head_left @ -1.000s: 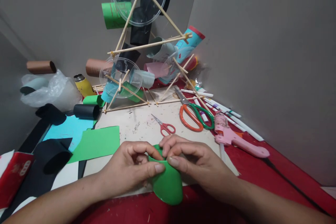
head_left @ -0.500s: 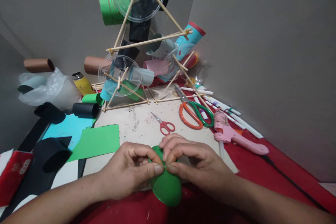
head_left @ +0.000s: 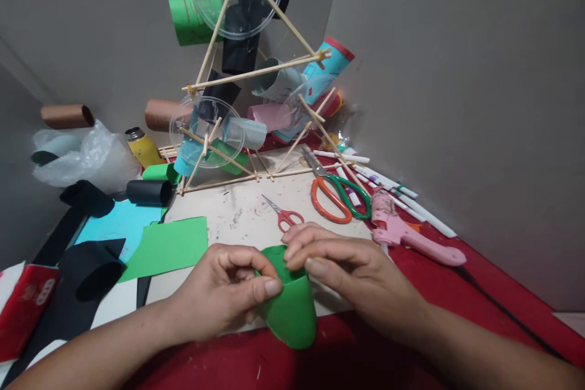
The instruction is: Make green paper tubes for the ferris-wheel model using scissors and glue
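Observation:
A curved green paper roll [head_left: 292, 314], its rounded end toward me, is between my hands above the front of the work board. My left hand [head_left: 237, 283] is closed on its left edge, thumb on the outside of the rim. At the roll's far opening, my right hand [head_left: 338, 268] has its fingers curled together over the right edge; its fingertips partly cover the inside. Small red-handled scissors [head_left: 289, 218] lie just beyond my fingers.
Behind stands a stick frame [head_left: 256, 76] bearing clear plastic lids and paper tubes. Large scissors [head_left: 331, 198] and a pink glue gun [head_left: 402, 234] lie right. Left are a green sheet [head_left: 171, 247], black paper rolls [head_left: 148, 192] and a yellow bottle [head_left: 142, 147].
My right thumb has drawn back from the roll's near rim, and the right fingers have moved slightly up. More of the opening shows. My left hand keeps its grip.

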A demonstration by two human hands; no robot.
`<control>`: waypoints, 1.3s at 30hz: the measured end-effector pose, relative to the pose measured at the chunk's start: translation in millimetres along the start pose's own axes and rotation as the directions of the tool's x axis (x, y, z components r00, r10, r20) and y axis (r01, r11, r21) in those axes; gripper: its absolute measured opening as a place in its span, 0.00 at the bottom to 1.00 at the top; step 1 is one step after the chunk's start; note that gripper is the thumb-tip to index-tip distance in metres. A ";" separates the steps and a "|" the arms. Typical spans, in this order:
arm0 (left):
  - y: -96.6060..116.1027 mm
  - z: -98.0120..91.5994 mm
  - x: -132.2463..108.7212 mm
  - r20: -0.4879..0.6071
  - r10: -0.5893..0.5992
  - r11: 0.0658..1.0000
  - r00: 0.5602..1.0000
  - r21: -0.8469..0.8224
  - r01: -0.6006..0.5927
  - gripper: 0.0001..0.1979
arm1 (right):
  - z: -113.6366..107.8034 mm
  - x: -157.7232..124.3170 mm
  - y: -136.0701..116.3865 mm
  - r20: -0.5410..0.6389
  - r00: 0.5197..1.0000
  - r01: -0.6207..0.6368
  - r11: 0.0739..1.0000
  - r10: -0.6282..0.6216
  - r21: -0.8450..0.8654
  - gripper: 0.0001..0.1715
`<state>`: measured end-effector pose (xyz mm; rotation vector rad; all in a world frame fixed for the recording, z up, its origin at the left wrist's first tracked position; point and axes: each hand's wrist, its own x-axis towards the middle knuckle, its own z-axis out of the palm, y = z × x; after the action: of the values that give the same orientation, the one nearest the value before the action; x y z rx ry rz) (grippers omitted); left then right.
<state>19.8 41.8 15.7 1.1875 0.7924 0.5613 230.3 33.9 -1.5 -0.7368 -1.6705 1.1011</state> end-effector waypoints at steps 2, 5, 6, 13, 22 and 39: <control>0.4 -2.1 -0.4 0.001 -0.007 1.000 1.000 -0.018 0.007 0.14 | -2.6 1.2 -1.7 -0.040 0.999 -0.005 1.000 0.005 -0.008 0.11; 1.7 -4.8 -0.6 0.030 -0.008 0.998 1.000 -0.058 0.010 0.14 | -4.3 1.3 -2.1 -0.001 1.000 -0.018 1.000 0.018 0.006 0.08; 2.4 -5.6 -0.5 0.037 -0.009 0.998 0.999 -0.060 0.011 0.14 | -4.3 1.1 -1.8 0.020 0.999 -0.029 1.000 0.029 0.011 0.08; 4.3 -6.8 -0.1 0.018 -0.005 1.000 1.000 0.019 0.005 0.16 | 0.0 0.4 0.4 0.078 0.991 -0.115 0.993 0.113 0.017 0.16; -0.2 -0.8 -0.9 -0.016 0.111 0.958 0.994 0.267 -0.102 0.15 | 3.7 -2.9 -0.1 0.107 0.991 -0.086 0.996 0.083 0.022 0.13; 2.9 -1.0 -1.5 -0.155 0.444 0.860 0.882 0.350 -0.371 0.07 | 4.2 -2.9 -1.0 -0.030 0.999 0.029 0.999 -0.030 -0.018 0.12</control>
<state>18.2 42.1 18.7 1.6238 0.8483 0.9694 227.4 29.6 -2.2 -0.7342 -1.6618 1.0511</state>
